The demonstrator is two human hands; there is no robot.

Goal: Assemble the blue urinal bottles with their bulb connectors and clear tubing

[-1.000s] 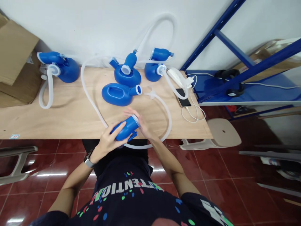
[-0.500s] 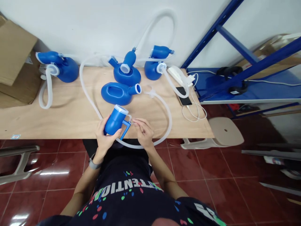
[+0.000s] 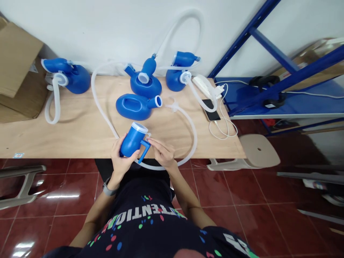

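A blue cup (image 3: 131, 142) with a white rim and an angular blue handle tilts over the table's front edge. My left hand (image 3: 120, 159) is wrapped round its lower body. At the handle's top, my right hand (image 3: 163, 152) pinches a small clear strap (image 3: 148, 136) that hangs from the rim. Just behind the cup lies a blue bottle (image 3: 135, 106) with an open spout facing right. A long white hose (image 3: 194, 132) loops round the bottle and passes below both hands.
More blue bottles stand along the wall, at left (image 3: 77, 79), middle (image 3: 146, 86) and right (image 3: 174, 79). A phone (image 3: 211, 110) and a power strip (image 3: 201, 86) are at the table's right. A cardboard box (image 3: 23, 89) stands at left, a blue shelf (image 3: 239, 95) at right.
The cup has moved slightly down and right, with its handle lower. My right fingertips have shifted a little left, closer to the top of the handle.
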